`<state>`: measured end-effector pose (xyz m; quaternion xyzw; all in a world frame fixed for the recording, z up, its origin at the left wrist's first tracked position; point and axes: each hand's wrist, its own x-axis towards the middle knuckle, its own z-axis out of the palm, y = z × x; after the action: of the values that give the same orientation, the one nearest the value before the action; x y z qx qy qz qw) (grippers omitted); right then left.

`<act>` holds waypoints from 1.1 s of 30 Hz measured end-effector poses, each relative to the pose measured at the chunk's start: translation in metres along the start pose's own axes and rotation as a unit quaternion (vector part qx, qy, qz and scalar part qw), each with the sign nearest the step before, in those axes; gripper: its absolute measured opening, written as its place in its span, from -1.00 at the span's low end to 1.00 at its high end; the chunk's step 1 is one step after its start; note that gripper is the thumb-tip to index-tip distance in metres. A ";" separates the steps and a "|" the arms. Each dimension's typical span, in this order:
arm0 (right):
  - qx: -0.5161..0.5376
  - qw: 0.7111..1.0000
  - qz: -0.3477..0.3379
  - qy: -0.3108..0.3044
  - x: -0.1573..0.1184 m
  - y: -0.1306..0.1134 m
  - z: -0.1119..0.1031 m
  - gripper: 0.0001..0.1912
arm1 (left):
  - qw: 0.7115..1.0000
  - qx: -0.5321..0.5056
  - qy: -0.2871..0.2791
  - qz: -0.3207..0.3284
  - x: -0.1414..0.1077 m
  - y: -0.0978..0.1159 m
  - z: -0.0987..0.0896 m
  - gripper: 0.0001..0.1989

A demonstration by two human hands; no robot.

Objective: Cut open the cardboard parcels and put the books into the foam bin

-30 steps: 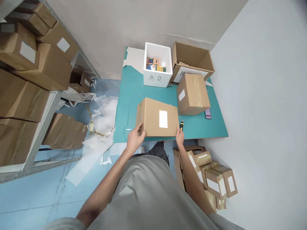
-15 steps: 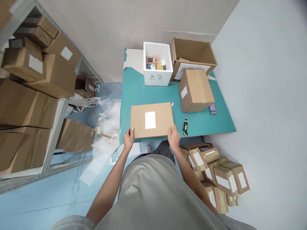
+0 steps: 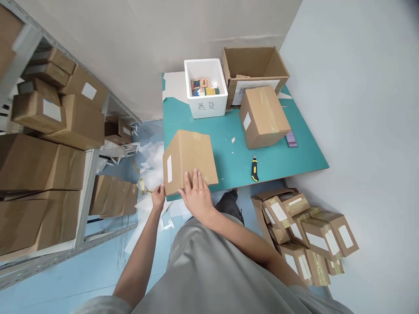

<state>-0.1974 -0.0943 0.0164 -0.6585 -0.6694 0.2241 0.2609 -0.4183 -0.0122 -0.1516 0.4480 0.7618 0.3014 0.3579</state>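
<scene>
A closed cardboard box (image 3: 196, 152) stands at the front left of the green table (image 3: 229, 163), its white label facing left. My left hand (image 3: 159, 197) pinches the box's lower left front corner. Flat against the box's near part, my right hand (image 3: 197, 194) rests with fingers spread. To the right lies a black and yellow box cutter (image 3: 254, 169), and behind it stands a second taped box (image 3: 265, 117) with a small white label.
A white foam bin (image 3: 209, 107) holding small packets and an open carton (image 3: 258, 83) stand at the back. Shelves of boxes (image 3: 73, 122) line the left. Boxes (image 3: 317, 235) fill a floor carton at right. Packing sheets (image 3: 152, 168) litter the floor.
The box has turned so its label faces left and a taped side shows. My right hand has moved left from its right corner and opened flat on it. The view has shifted slightly.
</scene>
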 end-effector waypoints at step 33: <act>0.255 0.952 0.168 0.014 0.101 0.290 -0.062 -0.44 | 0.993 0.095 -0.041 0.053 0.038 0.157 0.098 -0.68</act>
<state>0.0645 0.0133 -0.1174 -0.6763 -0.4657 0.4187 0.3878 -0.2779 0.1008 -0.0947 0.5320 0.7469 0.2275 0.3277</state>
